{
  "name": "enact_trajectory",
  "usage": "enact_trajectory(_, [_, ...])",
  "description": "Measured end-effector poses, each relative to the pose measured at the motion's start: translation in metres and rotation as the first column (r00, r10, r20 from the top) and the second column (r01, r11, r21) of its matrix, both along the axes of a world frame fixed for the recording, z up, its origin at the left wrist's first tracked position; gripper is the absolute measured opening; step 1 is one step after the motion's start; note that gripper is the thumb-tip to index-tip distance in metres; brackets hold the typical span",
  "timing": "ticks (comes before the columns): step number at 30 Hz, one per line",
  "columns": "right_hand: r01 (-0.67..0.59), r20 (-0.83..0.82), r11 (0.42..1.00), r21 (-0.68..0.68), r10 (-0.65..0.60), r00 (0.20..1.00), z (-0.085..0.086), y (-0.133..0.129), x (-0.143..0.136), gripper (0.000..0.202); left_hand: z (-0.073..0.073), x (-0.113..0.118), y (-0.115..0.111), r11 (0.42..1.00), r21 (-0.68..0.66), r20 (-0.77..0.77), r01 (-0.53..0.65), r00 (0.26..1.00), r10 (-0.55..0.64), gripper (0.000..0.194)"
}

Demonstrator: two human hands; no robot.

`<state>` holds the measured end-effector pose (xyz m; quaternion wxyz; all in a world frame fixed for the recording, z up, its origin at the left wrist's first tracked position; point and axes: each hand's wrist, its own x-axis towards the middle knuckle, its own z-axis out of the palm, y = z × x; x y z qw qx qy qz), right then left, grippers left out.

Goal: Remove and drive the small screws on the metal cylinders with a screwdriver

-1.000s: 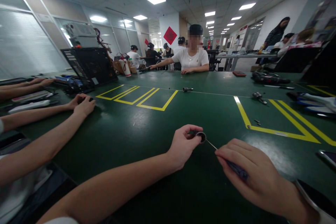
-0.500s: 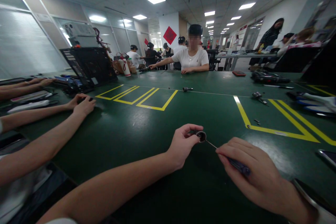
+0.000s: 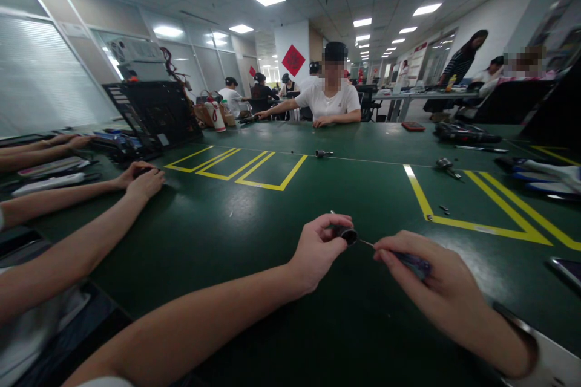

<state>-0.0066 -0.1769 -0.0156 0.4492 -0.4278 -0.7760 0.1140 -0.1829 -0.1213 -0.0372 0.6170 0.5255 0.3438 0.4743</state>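
Observation:
My left hand is closed, its thumb and fingers pinching a small dark metal hole saw, cup-shaped, with its open end turned toward my right hand. A thin shank tip shows above the left fingers. In my right hand a screwdriver with a dark purple-blue handle is gripped. Its thin shaft points left at the cup's mouth; I cannot tell whether the tip touches it. Ahead on the green table lies a second cup-shaped piece with a shank.
Another metal piece with a shank and small loose parts lie by yellow tape at the right. Beyond is a dark power tool. A co-worker's hands rest at the left; another person sits opposite.
The hole saw has turned in my left hand, so its shank tip now shows above the fingers. My right hand has tilted slightly, with the screwdriver lying flatter.

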Motion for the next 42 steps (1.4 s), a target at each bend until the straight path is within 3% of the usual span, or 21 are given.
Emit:
enact_trajectory(3, [0.027, -0.301, 0.964, -0.263, -0.108, 0.947, -0.002, 0.007, 0.001, 0.018, -0.002, -0.001, 0.001, 1.000, 0.021, -0.026, 0.010, 1.000, -0.010, 0.026])
enact_trajectory(5, [-0.037, -0.514, 0.913, -0.407, -0.195, 0.835, -0.003, 0.013, 0.001, 0.026, -0.002, -0.002, 0.002, 1.000, 0.027, -0.047, 0.015, 0.999, -0.013, 0.027])
enact_trajectory(8, [-0.152, -0.686, 0.852, -0.501, -0.284, 0.670, -0.008, 0.018, 0.000, 0.029, -0.002, -0.001, 0.002, 1.000, 0.013, -0.077, -0.023, 0.997, 0.023, 0.026])
enact_trajectory(10, [-0.171, -0.717, 0.847, -0.503, -0.298, 0.630, -0.013, 0.019, -0.001, 0.027, -0.001, 0.000, 0.003, 0.998, -0.003, -0.087, -0.058, 0.995, 0.058, 0.024])
enact_trajectory(12, [-0.134, -0.706, 0.876, -0.464, -0.273, 0.653, -0.018, 0.019, 0.000, 0.026, 0.000, 0.001, 0.003, 0.997, -0.013, -0.085, -0.071, 0.994, 0.069, 0.024])
enact_trajectory(15, [-0.052, -0.613, 0.921, -0.387, -0.214, 0.760, -0.021, 0.015, 0.001, 0.026, -0.001, 0.001, 0.003, 0.998, -0.010, -0.076, -0.059, 0.995, 0.058, 0.027])
enact_trajectory(20, [0.009, -0.424, 0.929, -0.369, -0.177, 0.888, -0.014, 0.009, 0.001, 0.028, -0.007, -0.002, 0.007, 0.996, 0.093, -0.109, 0.013, 0.994, -0.003, 0.030])
enact_trajectory(24, [0.089, -0.415, 0.950, -0.301, -0.214, 0.884, -0.022, 0.016, 0.013, 0.025, -0.012, -0.009, 0.015, 0.936, 0.299, -0.361, 0.185, 0.930, -0.069, 0.035])
enact_trajectory(27, [0.135, -0.449, 0.947, -0.292, -0.260, 0.855, -0.036, 0.025, 0.025, 0.022, -0.009, -0.014, 0.019, 0.833, 0.432, -0.593, 0.345, 0.805, -0.026, 0.038])
enact_trajectory(30, [0.153, -0.469, 0.932, -0.330, -0.302, 0.830, -0.047, 0.031, 0.031, 0.020, -0.005, -0.016, 0.019, 0.777, 0.489, -0.659, 0.398, 0.752, 0.030, 0.039])
enact_trajectory(34, [0.146, -0.446, 0.919, -0.367, -0.311, 0.839, -0.047, 0.031, 0.027, 0.022, -0.008, -0.016, 0.021, 0.791, 0.506, -0.631, 0.344, 0.773, 0.068, 0.037])
enact_trajectory(42, [0.135, -0.426, 0.878, -0.459, -0.351, 0.834, -0.041, 0.028, 0.019, 0.023, -0.016, -0.008, 0.023, 0.897, 0.386, -0.459, 0.217, 0.888, -0.017, 0.031])
